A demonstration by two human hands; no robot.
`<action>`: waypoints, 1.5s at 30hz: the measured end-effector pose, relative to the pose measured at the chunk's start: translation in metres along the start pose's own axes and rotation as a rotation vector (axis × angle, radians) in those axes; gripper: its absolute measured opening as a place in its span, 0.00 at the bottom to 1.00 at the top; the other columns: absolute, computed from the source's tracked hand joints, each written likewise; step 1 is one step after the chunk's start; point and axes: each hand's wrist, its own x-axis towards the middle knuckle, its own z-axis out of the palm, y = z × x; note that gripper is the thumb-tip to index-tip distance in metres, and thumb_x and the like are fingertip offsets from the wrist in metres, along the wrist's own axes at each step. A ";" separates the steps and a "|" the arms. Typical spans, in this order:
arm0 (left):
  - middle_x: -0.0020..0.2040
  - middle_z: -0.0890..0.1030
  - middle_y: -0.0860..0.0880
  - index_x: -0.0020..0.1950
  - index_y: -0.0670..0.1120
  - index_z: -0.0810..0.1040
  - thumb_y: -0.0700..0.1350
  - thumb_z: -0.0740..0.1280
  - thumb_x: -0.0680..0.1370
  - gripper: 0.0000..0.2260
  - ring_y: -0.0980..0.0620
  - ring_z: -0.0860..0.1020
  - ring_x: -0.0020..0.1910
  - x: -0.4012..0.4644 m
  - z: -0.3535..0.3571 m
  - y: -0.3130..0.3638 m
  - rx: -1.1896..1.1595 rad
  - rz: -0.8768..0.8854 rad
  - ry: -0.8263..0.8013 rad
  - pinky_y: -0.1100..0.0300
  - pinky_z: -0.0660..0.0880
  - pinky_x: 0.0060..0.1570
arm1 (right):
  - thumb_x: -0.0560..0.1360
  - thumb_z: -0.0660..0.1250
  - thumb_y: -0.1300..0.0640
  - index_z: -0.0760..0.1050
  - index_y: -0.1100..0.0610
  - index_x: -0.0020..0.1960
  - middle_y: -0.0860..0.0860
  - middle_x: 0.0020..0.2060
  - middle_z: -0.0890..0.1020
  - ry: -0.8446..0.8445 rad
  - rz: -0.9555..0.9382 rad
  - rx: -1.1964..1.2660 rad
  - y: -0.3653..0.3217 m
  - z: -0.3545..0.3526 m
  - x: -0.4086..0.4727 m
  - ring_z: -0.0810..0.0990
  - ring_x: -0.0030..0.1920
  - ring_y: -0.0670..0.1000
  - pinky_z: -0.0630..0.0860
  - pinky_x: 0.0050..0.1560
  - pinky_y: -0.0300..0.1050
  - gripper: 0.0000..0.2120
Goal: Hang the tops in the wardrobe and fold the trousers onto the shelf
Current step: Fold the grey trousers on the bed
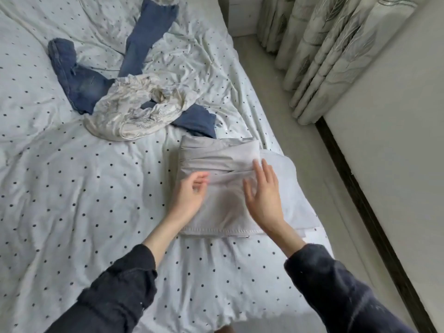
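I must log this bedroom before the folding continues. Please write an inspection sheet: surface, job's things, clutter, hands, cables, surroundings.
Surface: white bed cover with dark dots, wrinkled.
Job's things: folded light grey trousers near the bed's right edge; blue denim jeans lying unfolded farther back; crumpled cream patterned garment on top of the jeans.
Clutter: nothing seen.
Hands: left hand relaxed at the grey trousers' left edge; right hand flat with straight fingers over them; contact unclear.
Cables: nothing seen.
Surroundings: leaf-patterned curtains, pale floor, dark skirting strip.
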 end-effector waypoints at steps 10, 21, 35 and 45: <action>0.56 0.80 0.50 0.62 0.46 0.72 0.47 0.70 0.74 0.18 0.58 0.80 0.48 0.032 -0.026 -0.057 -0.341 -0.446 -0.150 0.63 0.75 0.43 | 0.74 0.61 0.37 0.40 0.46 0.77 0.51 0.76 0.36 -0.365 -0.102 -0.341 0.011 0.049 0.013 0.33 0.75 0.54 0.41 0.72 0.65 0.42; 0.51 0.80 0.44 0.54 0.43 0.73 0.43 0.75 0.69 0.17 0.50 0.77 0.49 0.019 -0.064 0.007 -0.019 0.013 0.044 0.57 0.73 0.49 | 0.75 0.66 0.43 0.42 0.51 0.77 0.53 0.77 0.40 -0.420 -0.122 0.057 -0.013 0.040 0.020 0.37 0.76 0.53 0.47 0.74 0.60 0.42; 0.69 0.71 0.52 0.74 0.53 0.62 0.53 0.64 0.78 0.26 0.53 0.68 0.69 0.006 0.024 0.085 0.376 0.166 -0.532 0.58 0.62 0.69 | 0.82 0.56 0.52 0.77 0.60 0.54 0.57 0.45 0.85 -0.341 0.707 1.182 0.033 -0.039 0.024 0.83 0.42 0.49 0.78 0.47 0.44 0.15; 0.76 0.59 0.48 0.75 0.46 0.60 0.30 0.54 0.74 0.29 0.49 0.53 0.76 0.019 0.067 0.023 1.073 0.789 -0.703 0.54 0.38 0.71 | 0.80 0.58 0.48 0.55 0.57 0.76 0.53 0.76 0.55 -0.108 0.482 0.251 0.090 -0.045 -0.003 0.53 0.76 0.51 0.51 0.74 0.46 0.28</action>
